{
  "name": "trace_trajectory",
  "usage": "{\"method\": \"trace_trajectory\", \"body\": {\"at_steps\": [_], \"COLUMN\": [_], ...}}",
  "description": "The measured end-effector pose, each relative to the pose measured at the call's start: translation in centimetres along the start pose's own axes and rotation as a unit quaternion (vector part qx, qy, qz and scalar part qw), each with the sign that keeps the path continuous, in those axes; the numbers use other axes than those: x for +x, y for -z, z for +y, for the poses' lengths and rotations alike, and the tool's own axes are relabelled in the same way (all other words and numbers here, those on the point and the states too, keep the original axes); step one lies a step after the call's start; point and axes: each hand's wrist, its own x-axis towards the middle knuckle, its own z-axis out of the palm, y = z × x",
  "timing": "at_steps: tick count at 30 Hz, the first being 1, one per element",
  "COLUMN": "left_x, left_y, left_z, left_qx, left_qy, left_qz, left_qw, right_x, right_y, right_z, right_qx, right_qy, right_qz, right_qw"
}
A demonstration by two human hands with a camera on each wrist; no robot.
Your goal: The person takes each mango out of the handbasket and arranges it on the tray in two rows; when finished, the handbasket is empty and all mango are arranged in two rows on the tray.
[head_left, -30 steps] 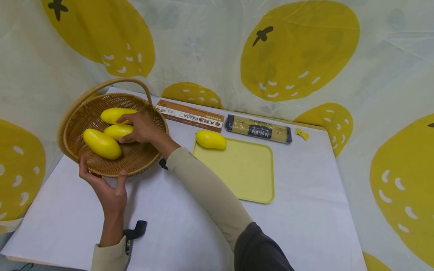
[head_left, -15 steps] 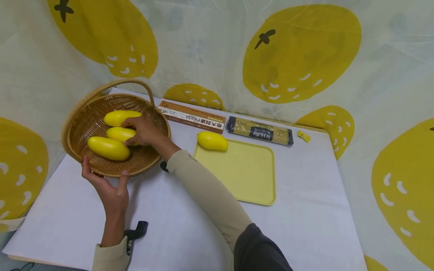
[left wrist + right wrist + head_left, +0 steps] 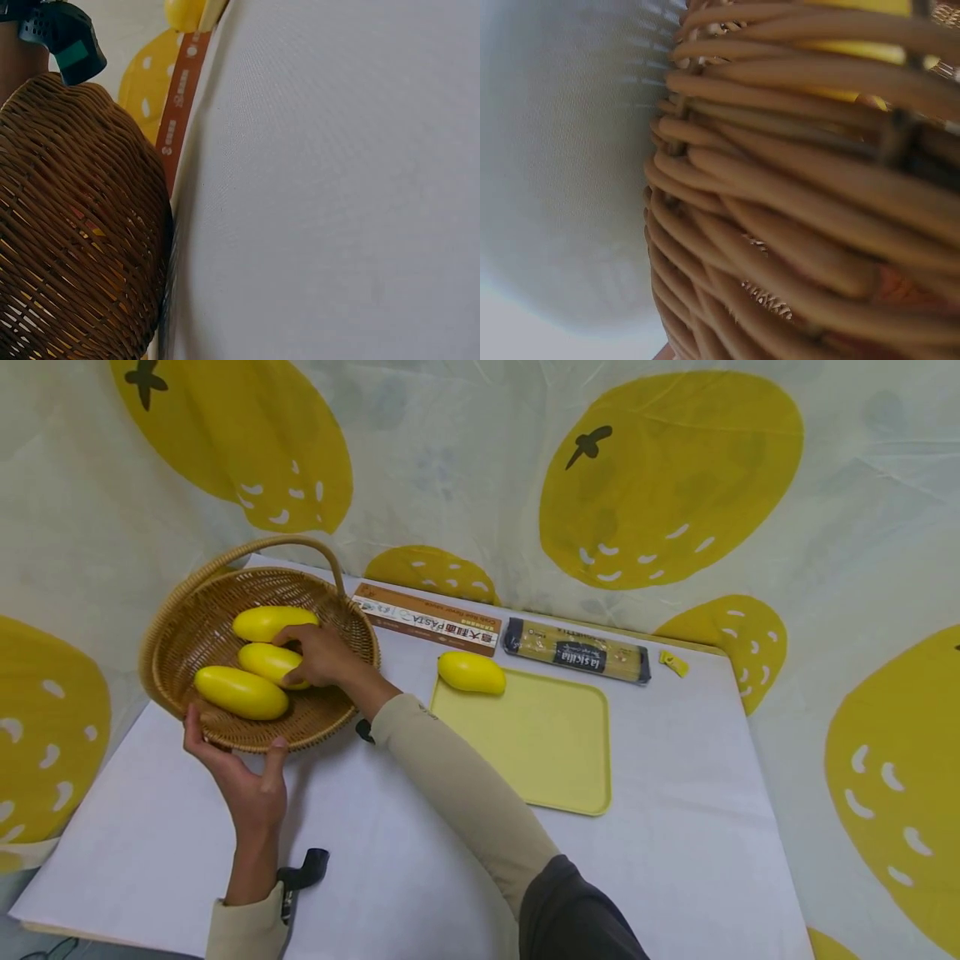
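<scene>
A wicker basket (image 3: pixel 183 635) with a tall arched handle stands at the left of the table. My left hand (image 3: pixel 243 781) grips its near rim, thumb to the right and fingers spread to the left. Three yellow mangoes lie in the basket: a far mango (image 3: pixel 264 623), a middle mango (image 3: pixel 266 662) and a near mango (image 3: pixel 240 693). Reaching in over the right rim, my right hand (image 3: pixel 326 656) pinches the right end of the middle mango; its forefinger lies close to the far one. Woven basket sides (image 3: pixel 75 225) fill much of both wrist views, hiding the fingers there.
Another mango (image 3: pixel 471 673) sits on the far left corner of a pale yellow tray (image 3: pixel 540 735). Behind lie a brown pasta box (image 3: pixel 427 618), a spaghetti packet (image 3: pixel 577 650) and a small yellow wrapped piece (image 3: pixel 673 662). A patterned curtain (image 3: pixel 450 460) hangs beyond the table.
The near mango has turned from a slant to lie more level, its right end shifted rightward. The left hand keeps its hold on the rim; the right hand stays at the middle mango.
</scene>
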Motion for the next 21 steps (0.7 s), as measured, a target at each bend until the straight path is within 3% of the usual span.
{"method": "trace_trajectory", "body": {"at_steps": [7, 21], "left_x": [0.0, -0.2], "left_y": [-0.4, -0.4], "left_z": [1.7, 1.8], "left_qx": [0.002, 0.002], "left_qy": [0.007, 0.014], "left_qz": [-0.001, 0.006], "left_qw": [1.0000, 0.9999], "right_x": [-0.5, -3.3], "right_y": [0.4, 2.2], "right_z": [0.1, 0.3], "right_qx": [0.008, -0.020], "right_qy": [-0.023, 0.026], "right_qz": [-0.010, 0.005], "right_qw": [1.000, 0.999]}}
